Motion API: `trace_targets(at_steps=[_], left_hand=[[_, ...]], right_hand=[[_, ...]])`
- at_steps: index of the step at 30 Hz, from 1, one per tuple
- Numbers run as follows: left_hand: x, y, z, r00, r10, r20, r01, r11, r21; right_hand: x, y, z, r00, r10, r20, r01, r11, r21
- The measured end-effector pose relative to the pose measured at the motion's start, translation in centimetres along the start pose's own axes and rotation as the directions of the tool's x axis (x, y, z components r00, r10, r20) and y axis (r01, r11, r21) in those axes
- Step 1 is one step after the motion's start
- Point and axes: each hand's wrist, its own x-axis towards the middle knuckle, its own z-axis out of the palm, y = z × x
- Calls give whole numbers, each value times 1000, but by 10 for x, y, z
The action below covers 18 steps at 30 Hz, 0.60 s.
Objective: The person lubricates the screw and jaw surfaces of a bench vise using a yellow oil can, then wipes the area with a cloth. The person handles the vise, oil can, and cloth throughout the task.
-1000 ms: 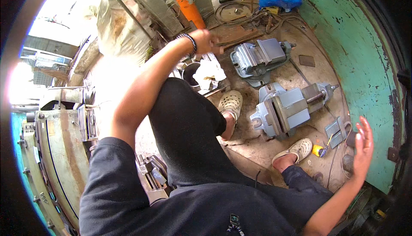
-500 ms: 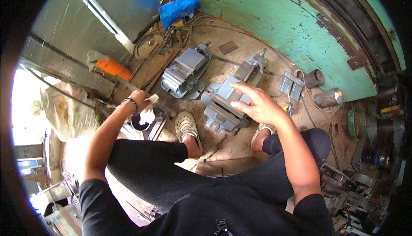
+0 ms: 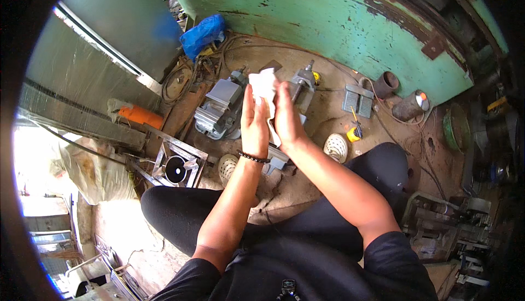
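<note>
A crumpled white rag (image 3: 264, 86) is pressed between my two palms, in front of my chest. My left hand (image 3: 255, 126) has its fingers stretched along one side of the rag; a dark beaded bracelet circles that wrist. Against the other side lies my right hand (image 3: 287, 117), fingers also long and partly turned away. Beyond the left hand, a grey machine vise (image 3: 221, 101) sits on the floor. A second grey vise (image 3: 278, 160) is under my hands, which cover most of it; its screw end shows past them.
To the left stands a square metal burner stand (image 3: 180, 161). A small yellow-and-black tool (image 3: 354, 132), a grey foot pedal (image 3: 358, 101) and short pipe pieces (image 3: 410, 105) lie right. A green metal panel (image 3: 328, 38) closes the far side, near a blue bundle (image 3: 202, 35).
My left hand has carried the white rag from above the burner stand to the middle. My right hand has left the right-hand vise and met the rag from the other side.
</note>
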Motion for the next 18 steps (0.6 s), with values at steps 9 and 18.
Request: trace_targets(at_steps=[9,18], left_hand=[[15,-4,-14,985,24,-170,18,971,240],[61,59,-11,968,-186,170,199,978,-62]], right_hand=[[-41,0,2,959,161,231,-131,981,-143],[-48,-72,-43,958,277,69,-285,947,149]])
